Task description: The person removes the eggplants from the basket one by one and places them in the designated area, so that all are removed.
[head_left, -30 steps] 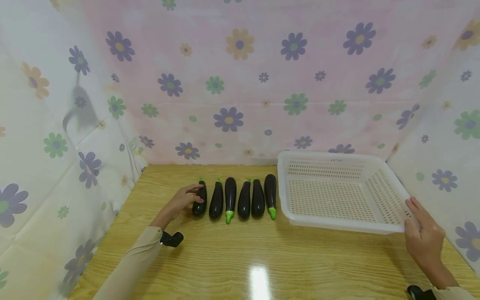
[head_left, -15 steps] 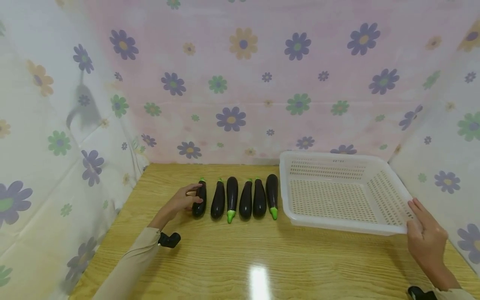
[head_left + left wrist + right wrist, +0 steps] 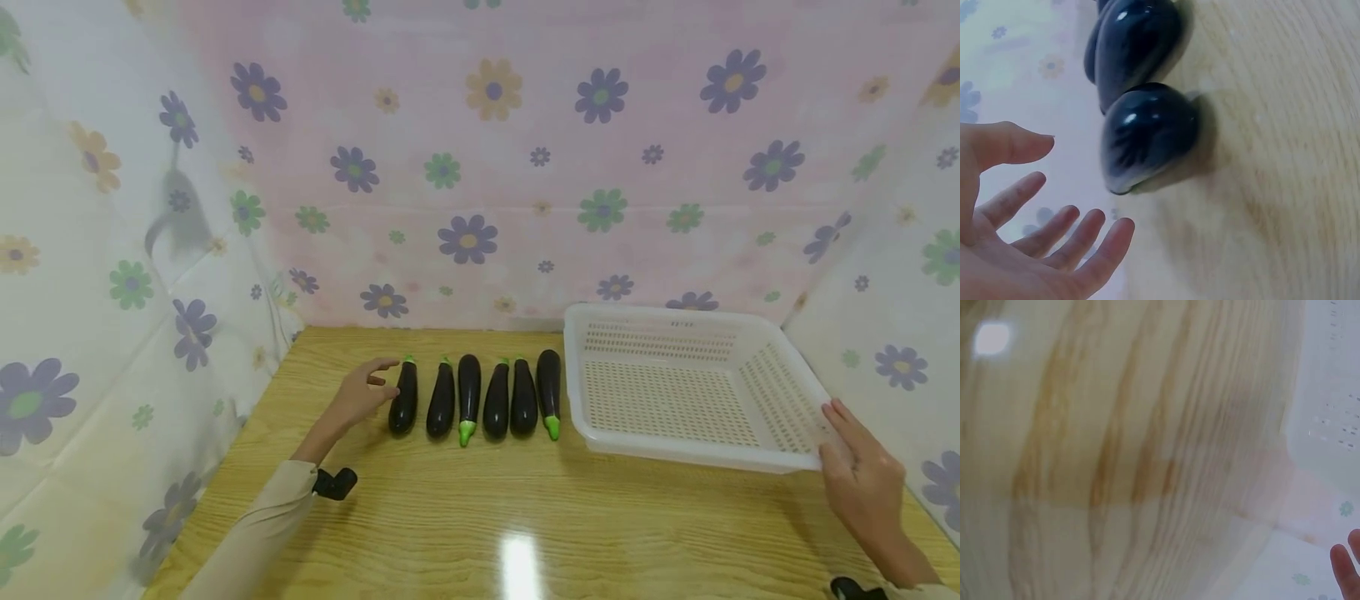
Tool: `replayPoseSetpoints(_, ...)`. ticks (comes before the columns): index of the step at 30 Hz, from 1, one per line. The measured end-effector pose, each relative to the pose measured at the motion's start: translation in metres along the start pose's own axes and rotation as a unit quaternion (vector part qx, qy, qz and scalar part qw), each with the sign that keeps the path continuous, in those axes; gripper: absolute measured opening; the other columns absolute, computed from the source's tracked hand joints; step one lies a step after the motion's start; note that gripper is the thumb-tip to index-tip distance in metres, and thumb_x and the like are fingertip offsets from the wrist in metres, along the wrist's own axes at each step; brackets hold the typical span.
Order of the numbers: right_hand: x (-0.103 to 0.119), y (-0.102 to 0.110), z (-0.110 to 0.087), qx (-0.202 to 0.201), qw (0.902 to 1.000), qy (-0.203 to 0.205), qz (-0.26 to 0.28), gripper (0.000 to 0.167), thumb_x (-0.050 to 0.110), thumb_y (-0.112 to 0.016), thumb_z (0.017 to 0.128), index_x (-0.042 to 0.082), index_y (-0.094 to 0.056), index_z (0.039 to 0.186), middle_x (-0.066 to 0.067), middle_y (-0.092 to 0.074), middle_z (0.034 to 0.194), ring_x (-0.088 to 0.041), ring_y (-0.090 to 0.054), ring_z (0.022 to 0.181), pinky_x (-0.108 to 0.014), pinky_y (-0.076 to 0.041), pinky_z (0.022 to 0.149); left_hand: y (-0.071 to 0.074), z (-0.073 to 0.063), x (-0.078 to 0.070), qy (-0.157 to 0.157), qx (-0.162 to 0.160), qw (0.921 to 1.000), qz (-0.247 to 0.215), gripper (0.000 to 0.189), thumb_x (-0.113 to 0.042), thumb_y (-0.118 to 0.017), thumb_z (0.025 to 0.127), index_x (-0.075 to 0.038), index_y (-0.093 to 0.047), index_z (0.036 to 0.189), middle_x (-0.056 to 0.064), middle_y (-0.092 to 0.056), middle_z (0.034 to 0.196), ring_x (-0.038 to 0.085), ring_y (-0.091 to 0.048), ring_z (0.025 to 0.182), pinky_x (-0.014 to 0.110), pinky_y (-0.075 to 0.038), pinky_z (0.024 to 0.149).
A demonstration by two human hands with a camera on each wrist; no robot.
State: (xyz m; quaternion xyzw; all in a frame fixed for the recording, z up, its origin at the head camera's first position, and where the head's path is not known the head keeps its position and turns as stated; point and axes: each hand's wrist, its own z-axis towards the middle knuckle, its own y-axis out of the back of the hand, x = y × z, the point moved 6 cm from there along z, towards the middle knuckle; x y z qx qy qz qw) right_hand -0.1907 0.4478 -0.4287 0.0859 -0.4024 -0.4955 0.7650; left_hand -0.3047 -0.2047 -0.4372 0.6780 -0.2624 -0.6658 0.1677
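Observation:
Several glossy dark eggplants lie in a row on the table in the head view. My left hand is at the left of the leftmost eggplant, thumb and fingers spread, holding nothing. In the left wrist view a gap shows between the fingers and the nearest eggplant. At the far right my right hand grips the rim of a white perforated plastic basket near its front right corner. Only two fingertips show in the right wrist view; the thumb is out of sight there.
The basket stands just right of the rightmost eggplant. Wood-grain table runs in front of the row. Flowered cloth walls the back and both sides.
My left hand has drawn back to the left, its fingers coming off the top of the leftmost eggplant. The right hand stays at the basket. The head view has shifted slightly.

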Motion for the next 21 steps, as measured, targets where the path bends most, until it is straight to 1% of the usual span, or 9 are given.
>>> replayPoseSetpoints(2, -0.002, 0.001, 0.001, 0.013, 0.9999, -0.003, -0.009, 0.049, 0.003, -0.044, 0.084, 0.005, -0.056, 0.131, 0.028, -0.039, 0.135, 0.015, -0.03, 0.121, -0.006, -0.019, 0.101, 0.003, -0.003, -0.006, -0.016, -0.007, 0.9996, 0.021, 0.052, -0.015, -0.063, 0.09, -0.01, -0.047, 0.139, 0.018, -0.041, 0.141, 0.038, -0.047, 0.119, 0.05, -0.049, 0.083)
replayPoseSetpoints(5, -0.001, 0.001, 0.003, 0.034, 0.9992, 0.012, -0.016, 0.048, 0.002, -0.044, 0.085, 0.003, -0.054, 0.133, 0.03, -0.035, 0.137, 0.015, -0.026, 0.122, -0.008, -0.018, 0.102, 0.007, -0.01, -0.014, -0.04, -0.01, 0.9979, 0.051, 0.051, -0.014, -0.063, 0.09, -0.008, -0.048, 0.138, 0.019, -0.042, 0.139, 0.04, -0.047, 0.118, 0.052, -0.049, 0.083)
replayPoseSetpoints(9, -0.001, 0.003, 0.006, 0.067, 0.9969, 0.036, -0.02, 0.048, 0.001, -0.044, 0.087, 0.0, -0.05, 0.135, 0.03, -0.03, 0.14, 0.017, -0.02, 0.122, -0.009, -0.014, 0.104, 0.011, -0.02, -0.023, -0.072, -0.014, 0.9944, 0.076, 0.05, -0.011, -0.064, 0.089, -0.009, -0.049, 0.137, 0.019, -0.043, 0.138, 0.04, -0.047, 0.117, 0.052, -0.049, 0.082)
replayPoseSetpoints(12, -0.003, 0.004, 0.01, 0.093, 0.9941, 0.048, -0.026, 0.048, 0.003, -0.044, 0.089, 0.0, -0.047, 0.137, 0.03, -0.025, 0.142, 0.017, -0.017, 0.122, -0.01, -0.011, 0.105, 0.015, -0.028, -0.029, -0.1, -0.03, 0.99, 0.095, 0.05, -0.01, -0.065, 0.087, -0.007, -0.051, 0.135, 0.019, -0.047, 0.136, 0.04, -0.049, 0.114, 0.052, -0.049, 0.08)
replayPoseSetpoints(15, -0.005, 0.004, 0.013, 0.121, 0.9908, 0.051, -0.034, 0.049, 0.004, -0.044, 0.091, 0.001, -0.043, 0.14, 0.031, -0.02, 0.143, 0.017, -0.013, 0.123, -0.013, -0.008, 0.107, 0.02, -0.035, -0.034, -0.122, -0.05, 0.9846, 0.115, 0.049, -0.009, -0.067, 0.085, -0.006, -0.054, 0.132, 0.02, -0.049, 0.132, 0.04, -0.052, 0.11, 0.049, -0.051, 0.076)
replayPoseSetpoints(17, -0.007, 0.003, 0.015, 0.136, 0.9886, 0.051, -0.039, 0.05, 0.006, -0.043, 0.092, 0.001, -0.04, 0.142, 0.027, -0.019, 0.145, 0.008, -0.014, 0.129, -0.019, -0.007, 0.111, 0.021, -0.039, -0.037, -0.131, -0.055, 0.982, 0.124, 0.049, -0.008, -0.067, 0.085, -0.005, -0.054, 0.132, 0.021, -0.049, 0.131, 0.04, -0.052, 0.109, 0.047, -0.052, 0.073)
replayPoseSetpoints(18, -0.007, 0.003, 0.016, 0.145, 0.9874, 0.049, -0.042, 0.051, 0.006, -0.043, 0.093, 0.001, -0.038, 0.143, 0.023, -0.019, 0.146, 0.0, -0.015, 0.133, -0.025, -0.007, 0.113, 0.021, -0.04, -0.037, -0.134, -0.056, 0.9812, 0.127, 0.049, -0.008, -0.066, 0.085, -0.005, -0.054, 0.132, 0.021, -0.049, 0.131, 0.04, -0.052, 0.109, 0.046, -0.052, 0.071)
replayPoseSetpoints(19, -0.007, 0.004, 0.017, 0.152, 0.9864, 0.048, -0.042, 0.051, 0.007, -0.043, 0.093, 0.001, -0.036, 0.144, 0.017, -0.019, 0.149, -0.009, -0.015, 0.137, -0.032, -0.008, 0.115, 0.022, -0.042, -0.039, -0.135, -0.056, 0.9805, 0.132, 0.049, -0.009, -0.066, 0.085, -0.006, -0.053, 0.132, 0.021, -0.048, 0.132, 0.04, -0.051, 0.109, 0.045, -0.052, 0.071)
replayPoseSetpoints(21, -0.006, 0.005, 0.019, 0.162, 0.9849, 0.042, -0.045, 0.053, 0.008, -0.043, 0.095, 0.002, -0.031, 0.146, 0.003, -0.019, 0.152, -0.031, -0.015, 0.14, -0.047, -0.008, 0.114, 0.022, -0.044, -0.04, -0.139, -0.057, 0.9787, 0.14, 0.049, -0.01, -0.066, 0.086, -0.007, -0.053, 0.133, 0.02, -0.047, 0.132, 0.04, -0.05, 0.11, 0.047, -0.051, 0.072)
